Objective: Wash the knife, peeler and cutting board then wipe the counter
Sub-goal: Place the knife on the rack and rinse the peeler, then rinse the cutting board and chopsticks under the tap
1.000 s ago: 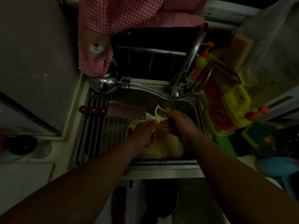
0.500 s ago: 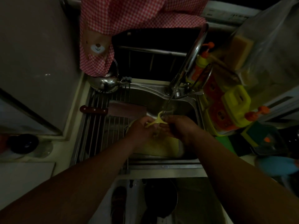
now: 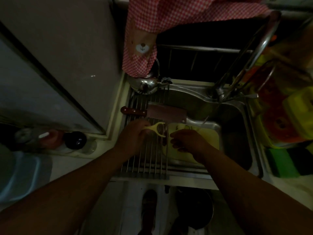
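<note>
- Dim kitchen corner, seen from above, with one stainless steel sink [image 3: 237,106] set in a pale counter.
- One rack of thin steel rods [image 3: 147,163] spans the left part of the sink.
- One broad-bladed knife with a brown wooden handle [image 3: 166,113] lies flat across the far end of the rack, its handle pointing left.
- One pale yellow Y-shaped plastic peeler [image 3: 156,128] is above the rack, just in front of the knife.
- Two bare hands show. The left hand [image 3: 135,134] grips the peeler's handle, with the peeler's head pointing right.
- The right hand [image 3: 188,141] is over one pale yellow cutting board [image 3: 210,138] lying in the basin. Its fingers are bent, but in this light I cannot tell whether they grip the board.
- One curved steel faucet [image 3: 254,51] rises at the back right.
- One red-and-white checked cloth with a bear face [image 3: 169,14] hangs above.
</note>
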